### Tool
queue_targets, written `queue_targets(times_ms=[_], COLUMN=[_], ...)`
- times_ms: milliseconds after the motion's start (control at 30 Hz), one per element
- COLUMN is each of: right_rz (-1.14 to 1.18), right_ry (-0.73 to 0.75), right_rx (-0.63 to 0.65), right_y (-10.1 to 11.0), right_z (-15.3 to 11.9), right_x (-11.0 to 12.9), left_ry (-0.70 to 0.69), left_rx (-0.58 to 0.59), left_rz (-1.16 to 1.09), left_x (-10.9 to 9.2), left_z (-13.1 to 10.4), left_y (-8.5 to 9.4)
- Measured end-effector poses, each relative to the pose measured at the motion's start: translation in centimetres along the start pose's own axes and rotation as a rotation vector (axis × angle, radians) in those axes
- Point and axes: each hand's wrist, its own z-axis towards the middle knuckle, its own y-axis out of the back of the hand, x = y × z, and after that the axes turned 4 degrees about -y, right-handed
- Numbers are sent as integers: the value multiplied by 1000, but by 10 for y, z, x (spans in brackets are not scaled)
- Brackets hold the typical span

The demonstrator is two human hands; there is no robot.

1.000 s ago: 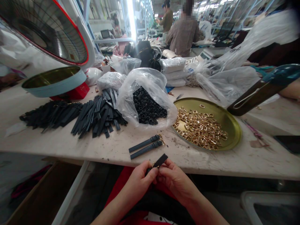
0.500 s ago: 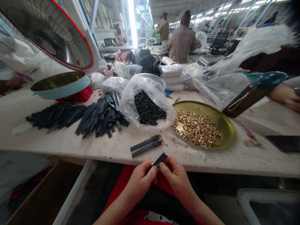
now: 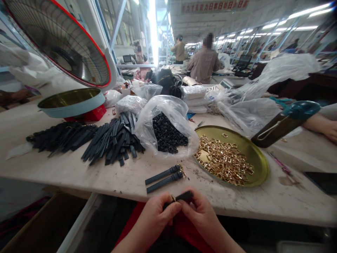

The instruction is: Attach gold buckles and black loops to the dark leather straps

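A short black strap [image 3: 185, 196] with a gold buckle is held between both hands at the table's front edge. My left hand [image 3: 160, 213] pinches its buckle end, fingers closed. The fingers of my right hand [image 3: 200, 210] are closed round the other part of the strap. Just beyond lie two finished-looking black straps [image 3: 163, 178] with gold buckles, side by side. Behind them stands an open plastic bag [image 3: 143, 121] of small black loops [image 3: 170, 135]. To its right, a gold round tray [image 3: 259, 168] holds many gold buckles [image 3: 226, 160].
Piles of black straps [image 3: 113, 140] lie left of the bag. A fan [image 3: 65, 45] leans over a blue-rimmed dish [image 3: 76, 108] at the left. At the right are a dark bottle [image 3: 273, 130], scissors [image 3: 281, 163], a phone [image 3: 322, 182] and another person's hand [image 3: 322, 127].
The view has tilted up, so the table sits lower. The strap in my hands has turned flatter, and my fingers cover more of it. The other person's hand at the right has changed pose.
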Motion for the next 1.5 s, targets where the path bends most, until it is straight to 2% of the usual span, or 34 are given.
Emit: queue_targets(times_ms=[100,167,200,300,400,500,567,633,767,867,967,1100,1267,1400,1500], right_rz=[-47,-135,-224,-668,-773,-752,-735,-635,-35,173,246,306,145,22,22], right_ry=[42,42,56,182,175,160,168,165,49,-20,-52,-77,-4,59,78], right_rx=[226,300,242,-166,-228,-224,-226,-194,7,15,-37,6,49,12,12], right_y=[14,29,36,54,61,63,63,59,39,23,17,17,19,17,13], right_z=[29,61,82,149,203,223,214,191,125,87,67,49,25,16,13], right_x=[13,19,20,17,8,3,4,7,19,24,25,21,15,11,9], left_ry=[-54,-118,-127,-54,20,67,84,88,44,26,19,34,-26,-69,-94], left_rx=[-55,-44,-41,-71,-92,-89,-103,-141,-225,-200,-178,-107,-5,-71,-141], left_rz=[-58,-50,-30,-28,-104,-145,-167,-195,-259,-252,-221,-134,92,284,330], left_x=[-1,-1,-1,3,6,5,3,-2,-13,-18,-18,-14,-18,-20,-15], left_z=[18,30,35,50,60,65,66,66,63,56,42,23,9,2,-1], left_y=[13,19,21,24,26,30,34,36,32,21,10,5,8,7,2])
